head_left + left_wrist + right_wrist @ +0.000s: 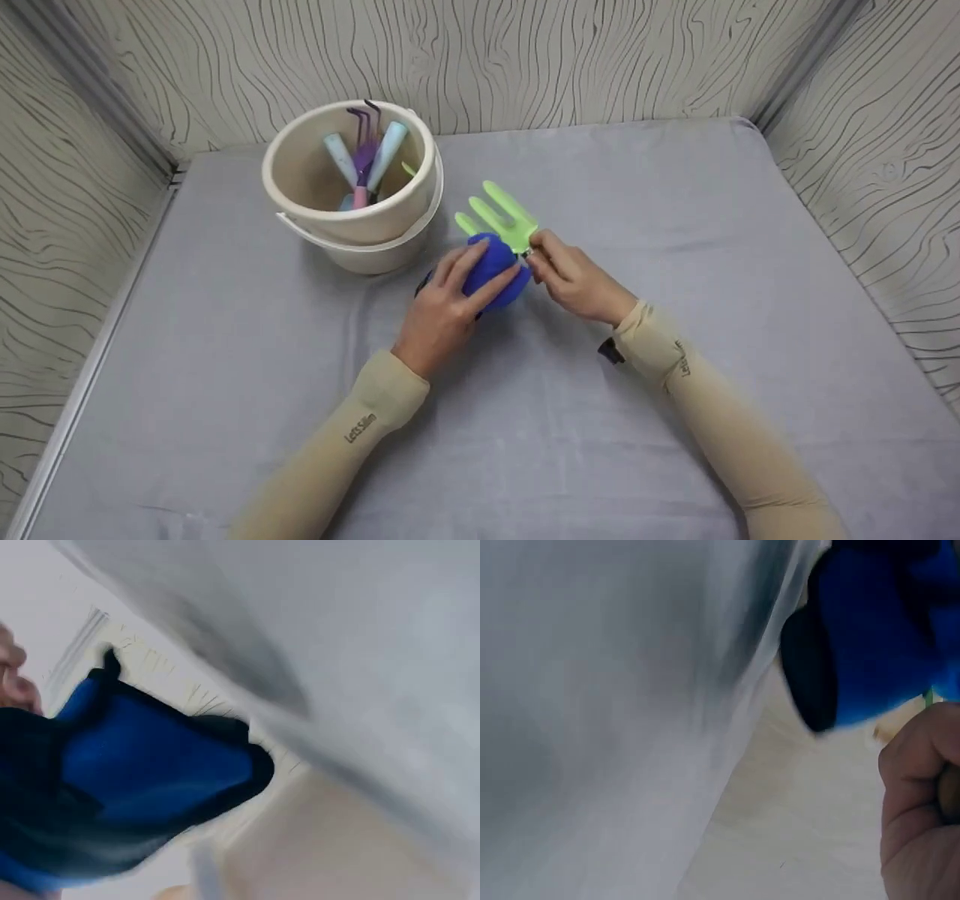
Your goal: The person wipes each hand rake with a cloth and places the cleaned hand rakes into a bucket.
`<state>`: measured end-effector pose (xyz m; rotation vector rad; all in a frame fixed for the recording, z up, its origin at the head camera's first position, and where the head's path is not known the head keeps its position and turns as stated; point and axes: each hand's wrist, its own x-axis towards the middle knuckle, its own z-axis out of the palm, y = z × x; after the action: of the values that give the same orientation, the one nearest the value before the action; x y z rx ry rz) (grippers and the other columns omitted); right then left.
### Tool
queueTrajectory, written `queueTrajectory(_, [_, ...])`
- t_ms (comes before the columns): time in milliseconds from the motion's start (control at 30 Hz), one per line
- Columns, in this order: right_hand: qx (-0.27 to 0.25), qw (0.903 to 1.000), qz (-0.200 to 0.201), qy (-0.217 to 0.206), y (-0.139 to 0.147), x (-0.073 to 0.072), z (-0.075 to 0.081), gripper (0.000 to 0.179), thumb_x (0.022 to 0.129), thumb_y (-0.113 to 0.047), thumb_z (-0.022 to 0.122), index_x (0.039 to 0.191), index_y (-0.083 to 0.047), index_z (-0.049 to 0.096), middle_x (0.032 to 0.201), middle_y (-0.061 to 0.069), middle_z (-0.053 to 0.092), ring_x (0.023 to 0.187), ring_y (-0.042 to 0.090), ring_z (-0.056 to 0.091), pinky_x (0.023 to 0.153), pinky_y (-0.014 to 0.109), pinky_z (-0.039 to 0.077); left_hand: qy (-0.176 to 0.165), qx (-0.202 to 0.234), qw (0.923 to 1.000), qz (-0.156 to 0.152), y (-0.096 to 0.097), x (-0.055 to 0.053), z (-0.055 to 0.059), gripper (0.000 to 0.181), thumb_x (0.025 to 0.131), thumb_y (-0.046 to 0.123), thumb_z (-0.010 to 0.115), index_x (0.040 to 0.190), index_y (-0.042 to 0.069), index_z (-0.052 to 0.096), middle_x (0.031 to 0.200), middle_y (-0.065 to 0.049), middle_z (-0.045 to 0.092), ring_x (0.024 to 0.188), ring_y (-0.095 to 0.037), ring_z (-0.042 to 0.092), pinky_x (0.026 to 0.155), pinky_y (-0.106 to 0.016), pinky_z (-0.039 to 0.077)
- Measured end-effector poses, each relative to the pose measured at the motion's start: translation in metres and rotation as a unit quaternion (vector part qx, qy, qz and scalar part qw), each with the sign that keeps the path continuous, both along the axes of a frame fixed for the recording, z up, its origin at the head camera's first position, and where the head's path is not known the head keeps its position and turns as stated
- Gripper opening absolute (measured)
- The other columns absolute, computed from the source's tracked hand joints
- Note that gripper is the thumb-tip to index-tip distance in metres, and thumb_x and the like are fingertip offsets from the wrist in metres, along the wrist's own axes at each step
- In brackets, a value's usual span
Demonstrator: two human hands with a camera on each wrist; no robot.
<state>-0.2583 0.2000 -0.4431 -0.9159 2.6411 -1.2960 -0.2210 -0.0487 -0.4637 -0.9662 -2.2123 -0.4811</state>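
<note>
My left hand grips a bundled blue cloth item with black edging, its fingers spread over the top. Its kind I cannot tell; the left wrist view shows its dark-trimmed underside and a small black loop. In my right hand is a light green garden hand fork, held near the neck with the tines pointing up and left. The cloth item is right against the fork's neck and hides part of it. Curled fingers of the right hand show beside the blue cloth in the right wrist view.
A cream bucket with its carrying handle lowered stands at the back left. Inside lean a purple garden rake with a pink handle, light blue handles and something green. Grey cloth covers the table; patterned walls enclose it.
</note>
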Motion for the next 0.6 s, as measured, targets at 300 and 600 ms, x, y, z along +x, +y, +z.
queueTrajectory(300, [0.017, 0.9988, 0.037, -0.027, -0.016, 0.02, 0.007, 0.019, 0.112, -0.017, 0.044, 0.12, 0.001, 0.048, 0.078, 0.001, 0.049, 0.065, 0.011, 0.044, 0.064, 0.026, 0.037, 0.018, -0.071, 0.9973, 0.012, -0.001, -0.002, -0.006, 0.048, 0.088, 0.007, 0.081, 0.131, 0.026, 0.073, 0.138, -0.014, 0.063, 0.13, -0.03, 0.062, 0.106, -0.04, 0.053])
queueTrajectory(600, [0.001, 0.9967, 0.041, -0.07, -0.014, 0.018, 0.009, 0.02, 0.112, -0.017, 0.043, 0.119, 0.001, 0.048, 0.08, 0.006, 0.051, 0.064, 0.013, 0.045, 0.062, 0.025, 0.039, -0.001, -0.052, 0.9985, -0.014, -0.006, -0.007, -0.005, 0.052, 0.081, 0.0, 0.084, 0.127, 0.022, 0.074, 0.138, -0.015, 0.063, 0.127, -0.034, 0.063, 0.105, -0.045, 0.053])
